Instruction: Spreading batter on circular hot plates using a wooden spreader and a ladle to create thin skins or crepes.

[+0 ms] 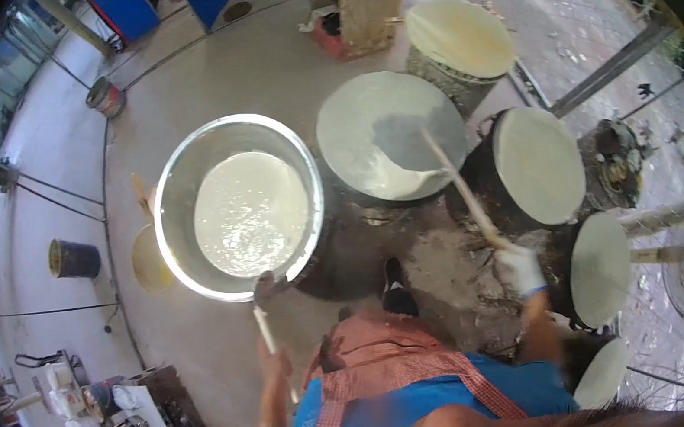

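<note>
My left hand (274, 360) grips the pale handle of a ladle (264, 329). The ladle's dark head (267, 287) is at the near rim of a large metal pot (168, 192), which holds white batter-like liquid (250, 213). In a white glove, my right hand (520, 267) holds a long wooden stick (467, 196). Its far end reaches over a round griddle (390, 134). A whitish layer covers part of that griddle, and a darker grey patch lies around the stick's tip. Any head on the stick is too blurred to make out.
To my right, several round pale-topped griddles (540, 166) stand in an arc on dark stoves. Beyond is one with a cream-coloured top (460, 39). A yellowish basin (148, 260) sits left of the pot. A bucket (74, 257) and a brick-like stand (369, 6) are farther off.
</note>
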`<state>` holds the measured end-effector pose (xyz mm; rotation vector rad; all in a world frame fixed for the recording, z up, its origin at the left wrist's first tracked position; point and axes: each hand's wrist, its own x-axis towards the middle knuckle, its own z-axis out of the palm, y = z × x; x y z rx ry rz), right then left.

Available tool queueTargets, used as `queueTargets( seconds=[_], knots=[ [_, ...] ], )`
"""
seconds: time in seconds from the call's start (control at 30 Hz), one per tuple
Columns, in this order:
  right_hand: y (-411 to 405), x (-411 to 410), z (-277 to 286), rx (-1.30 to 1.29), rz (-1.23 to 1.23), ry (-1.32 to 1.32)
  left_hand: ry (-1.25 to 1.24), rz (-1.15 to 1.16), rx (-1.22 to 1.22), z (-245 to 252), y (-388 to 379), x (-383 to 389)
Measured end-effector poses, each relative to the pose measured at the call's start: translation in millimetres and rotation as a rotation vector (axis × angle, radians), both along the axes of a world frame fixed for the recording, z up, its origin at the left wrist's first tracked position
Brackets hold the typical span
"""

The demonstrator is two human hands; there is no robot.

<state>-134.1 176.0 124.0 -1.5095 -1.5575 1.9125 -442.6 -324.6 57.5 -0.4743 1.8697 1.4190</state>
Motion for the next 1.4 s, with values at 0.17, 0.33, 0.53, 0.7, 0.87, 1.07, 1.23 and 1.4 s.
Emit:
queueTargets(
  seconds=[0.17,0.33,0.53,0.7,0.87,1.07,1.23,1.4],
  knots=[
    [-121,-151,-122,0.838,-0.029,0.063,-0.071,-0.043,0.138,19,9,-15],
    [-127,-111,-61,0.806,0.208,-0.664,-0.071,-0.054,0.339,39,-24,-2],
    [-133,-144,-42,0.629,-0.114,-0.216,-0.229,0.03,0.494,34,-38,11],
    [-113,-122,-32,0.691,0.207,-0.556,-0.418,0.182,0.705,19,-43,19],
    [-51,-115,-38,0.763,-0.002,-0.363,-0.274,0.091,0.652,47,-8,41],
    [-55,-104,-66,0.758,0.282,-0.484,-0.323,0.103,0.756,13,-2,38],
    [9,-105,-58,0.883,-0.079,-0.334,-0.242,-0.056,0.609,11,17,35],
    [-36,-91,-78,0.924,0.383,-0.524,-0.278,-0.015,0.587,-4,25,28]
  ],
)
